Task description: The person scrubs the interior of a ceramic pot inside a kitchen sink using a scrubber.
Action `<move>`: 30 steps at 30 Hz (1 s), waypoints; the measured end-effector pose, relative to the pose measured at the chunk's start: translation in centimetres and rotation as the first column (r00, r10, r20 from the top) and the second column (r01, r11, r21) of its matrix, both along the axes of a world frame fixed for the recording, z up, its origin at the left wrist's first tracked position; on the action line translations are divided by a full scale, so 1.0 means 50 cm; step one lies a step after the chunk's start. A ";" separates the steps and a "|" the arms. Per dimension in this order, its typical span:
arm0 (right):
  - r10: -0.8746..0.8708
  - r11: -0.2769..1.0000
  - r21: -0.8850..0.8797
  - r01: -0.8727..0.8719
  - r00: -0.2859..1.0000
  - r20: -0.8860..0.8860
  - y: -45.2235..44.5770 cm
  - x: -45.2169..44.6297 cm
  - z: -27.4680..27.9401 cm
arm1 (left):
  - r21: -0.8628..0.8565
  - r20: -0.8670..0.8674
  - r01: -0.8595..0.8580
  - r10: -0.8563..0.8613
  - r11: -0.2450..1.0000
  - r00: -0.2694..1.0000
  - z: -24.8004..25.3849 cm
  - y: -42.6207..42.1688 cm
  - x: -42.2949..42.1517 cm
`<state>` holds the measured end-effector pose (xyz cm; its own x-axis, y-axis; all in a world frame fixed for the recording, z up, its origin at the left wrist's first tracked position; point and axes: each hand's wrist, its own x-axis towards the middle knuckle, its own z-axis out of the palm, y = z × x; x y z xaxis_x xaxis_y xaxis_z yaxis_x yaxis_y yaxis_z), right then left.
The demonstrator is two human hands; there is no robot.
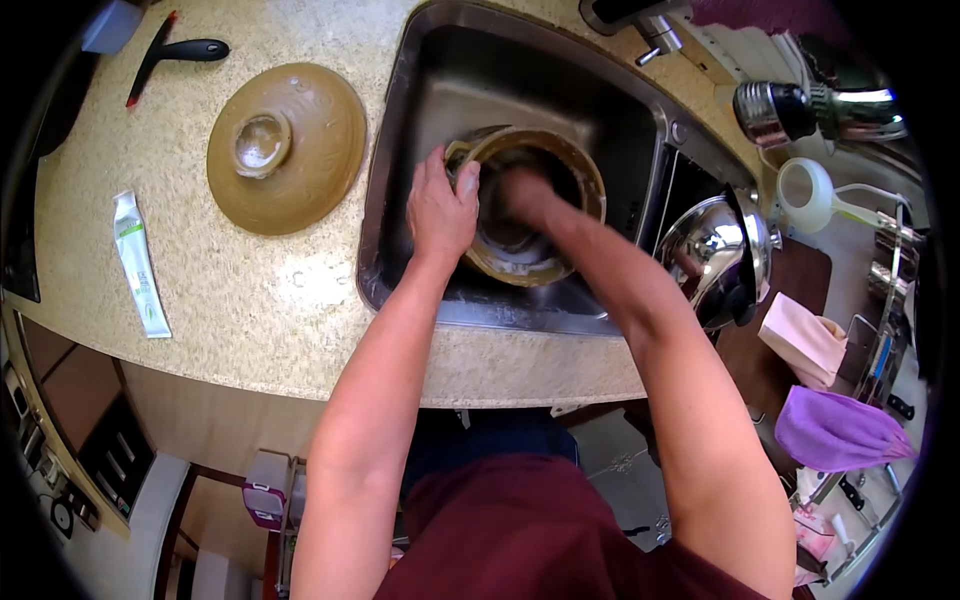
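A round brown clay pot (588, 168) sits tilted in the metal sink (460, 90), with whitish suds inside on its lower wall. My left hand (443, 205) grips the left side of the pot, thumb at the rim and fingers around the outside. Inside the pot is my right hand (525, 195), smeared by motion; its fingers and anything in them cannot be made out. On the counter left of the sink lies a matching brown clay lid (310, 150), its round knob facing up with some suds in it.
A white and green tube (140, 262) and a black squeegee-like tool (190, 50) lie on the counter (300, 330). A faucet (655, 35) is at the sink's back. To the right are a shiny metal pot or bowl (705, 240), a purple cloth (835, 430) and a rack with utensils.
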<state>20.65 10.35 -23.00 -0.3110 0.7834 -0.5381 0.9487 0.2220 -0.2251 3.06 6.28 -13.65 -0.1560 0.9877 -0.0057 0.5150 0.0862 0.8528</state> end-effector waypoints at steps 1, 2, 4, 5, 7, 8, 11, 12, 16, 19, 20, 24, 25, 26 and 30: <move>0.051 0.995 -0.084 -0.049 0.998 0.026 -0.050 -0.004 -0.025 | 0.008 0.008 -0.004 0.004 1.000 1.000 0.002 0.003 0.001; 0.100 0.980 -0.175 -0.090 0.994 0.050 -0.075 -0.008 -0.017 | -0.004 -0.008 -0.016 0.016 1.000 1.000 0.005 0.000 0.003; 0.207 0.967 -0.172 -0.189 0.974 0.091 -0.015 0.026 -0.014 | -0.024 -0.025 -0.030 0.029 0.999 0.999 -0.002 -0.001 0.010; 0.302 0.943 -0.184 -0.279 0.947 0.113 0.016 0.042 -0.021 | -0.050 -0.010 -0.013 0.013 0.999 1.000 0.002 -0.007 0.006; -0.089 0.976 -0.201 0.085 0.996 -0.012 0.044 0.096 -0.100 | -0.030 -0.004 -0.002 0.002 1.000 1.000 0.001 -0.001 0.002; 0.132 0.978 -0.173 -0.116 0.987 0.087 0.017 0.038 0.012 | -0.024 -0.003 -0.001 0.001 1.000 1.000 -0.002 0.000 0.001; 0.098 0.944 -0.329 -0.022 0.972 0.215 -0.073 -0.016 0.069 | -0.026 0.012 -0.007 0.007 1.000 1.000 0.003 0.004 0.005; -0.110 0.982 -0.143 0.119 0.991 0.073 -0.080 0.029 -0.024 | -0.034 0.003 -0.011 0.012 0.999 1.000 0.002 0.008 0.006; 0.205 0.967 -0.192 -0.166 0.957 0.207 -0.054 0.067 -0.045 | -0.065 0.025 0.016 -0.014 0.998 1.000 -0.002 -0.003 0.006; 0.402 0.911 -0.228 -0.344 0.864 0.302 -0.052 0.047 -0.033 | -0.092 0.008 0.005 -0.004 0.996 1.000 0.002 -0.003 0.015; 0.172 0.968 -0.217 -0.126 0.963 0.209 -0.083 -0.006 -0.025 | -0.106 -0.004 -0.009 0.009 0.994 1.000 0.005 -0.003 0.018; -0.354 0.890 -0.357 0.282 0.922 -0.155 -0.100 -0.078 -0.024 | -0.035 -0.012 -0.014 0.014 0.999 1.000 0.000 -0.004 0.017; -0.409 0.858 -0.451 0.245 0.857 -0.313 -0.093 -0.074 -0.029 | -0.038 -0.018 -0.005 0.004 0.999 1.000 -0.001 -0.005 0.015; -0.081 0.873 -0.486 0.050 0.996 -0.044 -0.076 -0.051 0.000 | -0.009 -0.004 0.008 -0.008 1.000 1.000 0.002 -0.001 0.014; 0.140 0.965 -0.252 -0.077 0.960 0.243 -0.004 0.100 -0.024 | -0.089 0.000 0.160 -0.161 0.983 0.987 0.026 0.008 0.000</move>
<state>25.64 10.15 -24.21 -0.2136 0.5924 -0.7768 0.9542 0.2970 -0.0358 3.05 6.69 -12.36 0.0044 0.9956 -0.0935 0.5347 0.0767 0.8415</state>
